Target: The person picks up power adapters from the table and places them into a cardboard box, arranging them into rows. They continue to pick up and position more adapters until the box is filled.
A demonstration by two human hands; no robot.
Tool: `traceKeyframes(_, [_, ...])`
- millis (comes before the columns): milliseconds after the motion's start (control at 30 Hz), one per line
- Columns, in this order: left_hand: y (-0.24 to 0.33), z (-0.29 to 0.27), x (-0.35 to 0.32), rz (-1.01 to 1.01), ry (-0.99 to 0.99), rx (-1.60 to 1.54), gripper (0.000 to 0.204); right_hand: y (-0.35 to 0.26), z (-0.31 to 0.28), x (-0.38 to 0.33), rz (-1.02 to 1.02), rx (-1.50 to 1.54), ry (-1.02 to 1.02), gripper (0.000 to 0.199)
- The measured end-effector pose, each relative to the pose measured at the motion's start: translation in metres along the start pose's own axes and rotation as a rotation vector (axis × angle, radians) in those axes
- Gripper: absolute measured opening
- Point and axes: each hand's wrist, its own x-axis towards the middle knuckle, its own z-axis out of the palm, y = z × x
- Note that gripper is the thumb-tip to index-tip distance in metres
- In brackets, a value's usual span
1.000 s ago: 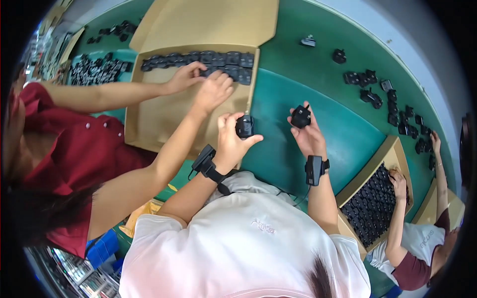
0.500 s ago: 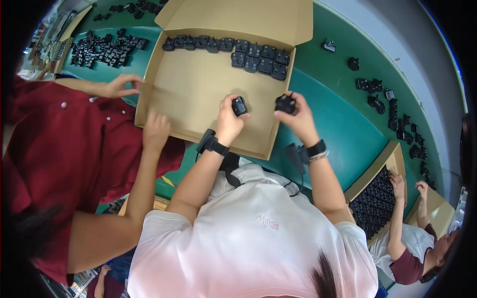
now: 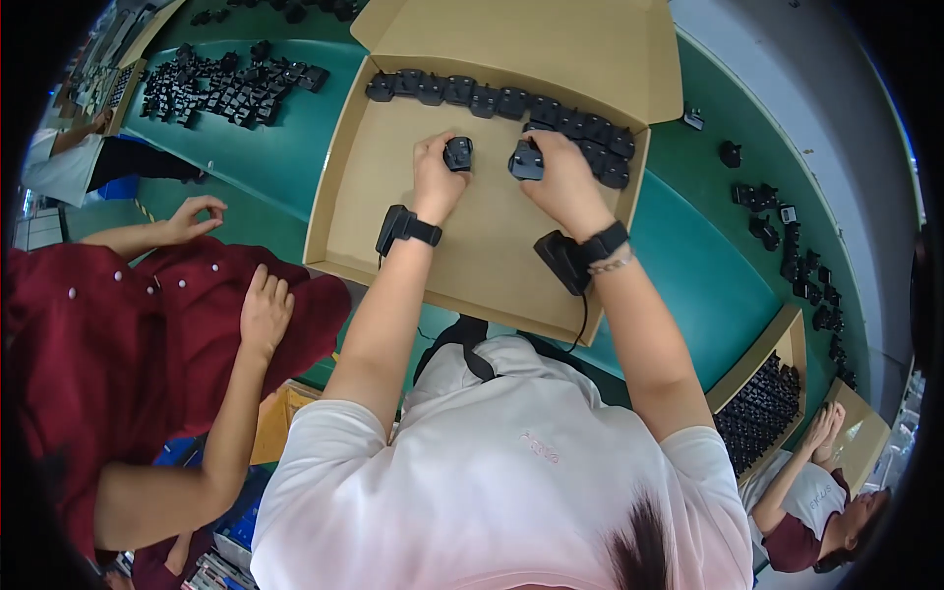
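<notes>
Head view: cardboard box (image 3: pixel 393 211) with black plug (image 3: pixel 551 116) rows, left hand (image 3: pixel 438 177) and right hand (image 3: pixel 562 177) fingers each around one.

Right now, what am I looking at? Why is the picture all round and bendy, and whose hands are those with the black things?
The picture comes from a small wide camera worn on a person's head, looking down. That lens bends straight edges, so everything looks curved. There is no machine here, only people.

The two arms coming up from the white shirt belong to the person wearing the camera. The left hand holds one small black plastic part, and the right hand holds another black part. Both hands are over an open cardboard box on a green table. A row of the same black parts lies along the far side of the box.

More black parts sit in a pile on the table. The person in dark red on the left is a co-worker.
</notes>
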Motion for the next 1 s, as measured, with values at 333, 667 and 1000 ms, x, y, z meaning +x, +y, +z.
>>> traceKeyframes(333, [-0.041,-0.004,0.027,0.088,-0.113,0.079,0.070,0.017,0.102,-0.025,0.084,-0.010,0.231,0.066])
traceKeyframes(667, [-0.033,0.005,0.055,0.047,-0.332,-0.125,0.067,-0.002,0.115,-0.005,0.147,-0.059,0.089,0.056])
traceKeyframes(1000, [-0.030,0.036,0.070,0.173,-0.205,-0.156,0.068,0.029,0.112,0.046,0.270,-0.324,0.137,0.041])
